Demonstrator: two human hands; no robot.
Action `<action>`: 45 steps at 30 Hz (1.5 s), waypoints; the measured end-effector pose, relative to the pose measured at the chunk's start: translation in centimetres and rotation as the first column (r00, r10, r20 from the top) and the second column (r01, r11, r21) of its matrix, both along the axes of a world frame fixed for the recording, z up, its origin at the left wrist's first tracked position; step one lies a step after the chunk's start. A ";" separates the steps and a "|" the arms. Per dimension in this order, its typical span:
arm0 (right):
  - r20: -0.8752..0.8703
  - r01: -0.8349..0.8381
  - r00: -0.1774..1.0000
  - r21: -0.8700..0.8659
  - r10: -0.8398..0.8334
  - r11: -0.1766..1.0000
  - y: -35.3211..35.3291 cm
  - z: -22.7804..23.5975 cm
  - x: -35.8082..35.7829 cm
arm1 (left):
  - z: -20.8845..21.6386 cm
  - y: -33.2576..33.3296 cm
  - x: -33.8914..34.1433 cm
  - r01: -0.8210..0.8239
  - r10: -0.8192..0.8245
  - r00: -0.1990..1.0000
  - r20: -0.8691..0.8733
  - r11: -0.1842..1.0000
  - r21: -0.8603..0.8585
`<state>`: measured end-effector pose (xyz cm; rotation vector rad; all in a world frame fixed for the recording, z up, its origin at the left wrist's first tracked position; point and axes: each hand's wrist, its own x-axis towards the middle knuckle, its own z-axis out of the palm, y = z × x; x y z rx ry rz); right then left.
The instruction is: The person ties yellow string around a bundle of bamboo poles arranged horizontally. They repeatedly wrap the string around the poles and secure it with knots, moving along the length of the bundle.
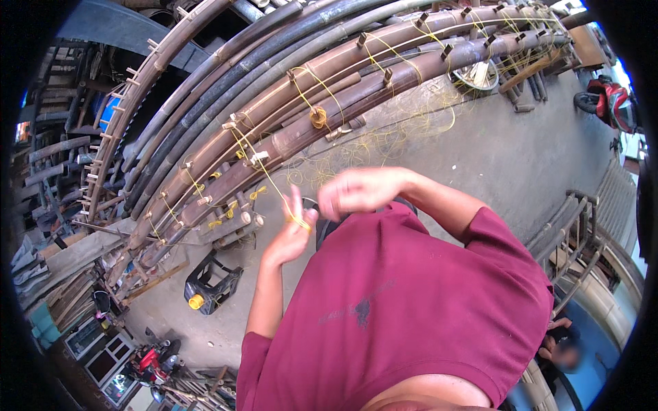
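A taut yellow cord (272,179) runs down from a pale peg (259,159) on the near bamboo pole (288,142) to my left hand (290,236). It loops around that hand, which is closed on it with a finger raised. My right hand (362,191) hovers just to the right, its fingers curled and smeared by motion; whether it grips any cord does not show. A second long bamboo pole (322,66) lies alongside the near one, with pegs and cord lashings along both. An orange-yellow cord bundle (318,117) sits on the near pole.
Loose yellow cord (384,147) lies tangled on the concrete floor beyond my hands. A black plastic stool or crate (212,282) stands at lower left. More bamboo poles are stacked behind. A red motorcycle (610,103) is at far right; another person (558,342) is at lower right.
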<state>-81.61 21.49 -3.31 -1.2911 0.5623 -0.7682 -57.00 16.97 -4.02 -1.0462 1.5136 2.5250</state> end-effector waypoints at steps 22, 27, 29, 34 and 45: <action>-0.368 0.201 0.894 -0.178 -0.254 0.963 0.3 1.4 5.3 | 2.8 -1.1 -0.7 -0.573 0.623 0.629 -0.466 0.776 0.265; -0.197 0.319 0.920 -0.129 -0.339 0.939 -1.4 0.6 5.8 | -1.2 0.5 1.7 -0.306 0.543 0.667 -0.510 0.824 0.477; -0.204 0.198 0.955 -0.105 -0.216 0.975 -2.3 1.8 5.1 | -0.9 0.4 1.7 -0.173 0.268 0.878 -0.397 0.950 0.258; -0.388 -0.122 0.921 -0.275 0.006 0.954 -4.4 2.6 4.7 | 0.2 -1.1 3.3 -0.092 0.129 0.976 -0.174 0.974 0.205; -0.235 0.181 0.731 -0.839 -0.640 0.514 -4.7 1.7 7.5 | 1.7 -0.7 5.3 -0.478 0.484 0.875 0.004 0.863 0.166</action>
